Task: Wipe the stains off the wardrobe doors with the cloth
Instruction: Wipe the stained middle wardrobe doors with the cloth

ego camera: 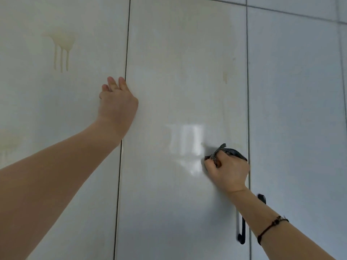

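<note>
Above your right hand (pixel 228 170) the middle door (pixel 187 53) lies flat and open; your left hand (pixel 117 102) blocks its left edge, and 1 black handle (pixel 243 229), probably protruding, sits below.

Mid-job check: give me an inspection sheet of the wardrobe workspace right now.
Surface: glossy pale wardrobe doors; middle door shows a faint streak near its right edge.
Job's things: dark cloth against the middle door; drip stain on the left door, a fainter stain lower left.
Clutter: nothing seen.
Grippers: left hand rests across the door seam, fingers straight; right hand grips the cloth.
Cables: nothing seen.
Surroundings: black handle partly behind the right forearm; bracelet on that wrist.
</note>
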Available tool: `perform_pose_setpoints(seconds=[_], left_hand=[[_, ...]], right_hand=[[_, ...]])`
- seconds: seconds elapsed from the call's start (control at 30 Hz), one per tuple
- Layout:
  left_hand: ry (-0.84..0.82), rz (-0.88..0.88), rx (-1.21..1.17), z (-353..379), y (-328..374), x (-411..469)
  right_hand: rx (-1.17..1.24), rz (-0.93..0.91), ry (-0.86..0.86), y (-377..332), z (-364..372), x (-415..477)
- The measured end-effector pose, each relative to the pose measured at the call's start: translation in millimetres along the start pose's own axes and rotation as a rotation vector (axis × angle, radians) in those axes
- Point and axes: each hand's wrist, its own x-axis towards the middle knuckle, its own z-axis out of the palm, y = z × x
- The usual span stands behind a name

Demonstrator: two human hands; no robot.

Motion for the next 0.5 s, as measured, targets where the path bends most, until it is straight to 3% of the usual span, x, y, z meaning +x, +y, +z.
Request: perform_pose_setpoints(seconds=[0.1,0.17,0.27,0.4,0.5], left_hand=[[0.032,-0.032,-0.062,5.8,2.2,3.7],[-0.034,-0.074,-0.202,1.7,0.5,8.2],[-0.063,-0.077,-0.356,0.5,0.9,12.6],[0.074,0.017,-0.093,5.5,4.2,18.6],[0.060,0.013,0.151,2.7,-0.2,12.4]], right_hand=[[-0.023,0.002,-0.046,0.0,0.6,55.4],[-0.060,0.067,-0.080,-3.8,4.7,114.2],[-0.119,0.009,-0.066,-8.5,15.2,198.4],[-0.094,-0.002,-0.016,-16.4,28.3,296.9],[-0.058,0.018,-0.034,-20.2,29.7,318.9]])
